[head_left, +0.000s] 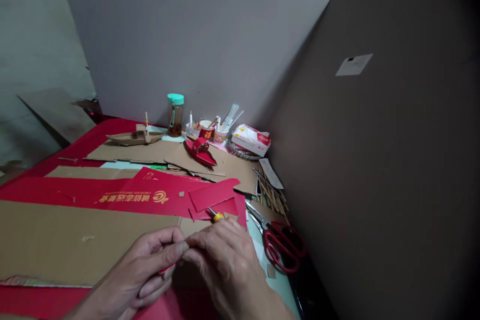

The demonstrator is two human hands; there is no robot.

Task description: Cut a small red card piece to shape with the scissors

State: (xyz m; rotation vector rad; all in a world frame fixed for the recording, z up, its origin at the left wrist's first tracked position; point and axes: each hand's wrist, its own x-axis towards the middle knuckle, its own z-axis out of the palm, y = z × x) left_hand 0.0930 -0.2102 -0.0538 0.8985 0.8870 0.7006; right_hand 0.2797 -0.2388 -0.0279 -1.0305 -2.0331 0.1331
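Note:
My left hand [155,260] is closed, its thumb and fingers pinching a small grey-brown cardboard piece [186,246]. A narrow bit of red [167,269] shows below the left thumb; most of what lies in the hand is hidden. My right hand [230,255] meets the left from the right, its fingertips bent and pressed to the same small piece. Just beyond the right knuckles lies a yellow-handled tool [217,216] with a thin metal tip, partly covered. Red card pieces [214,195] and a large brown cardboard sheet [93,240] lie under and ahead of the hands.
Red-handled scissors [281,247] lie to the right, near wooden sticks [275,197]. Farther back stand a red model boat [200,152], a brown cardboard boat [131,138], a bottle [175,116], cups of sticks [220,136] and a tissue pack [251,140]. Partition walls [375,160] close in right and back.

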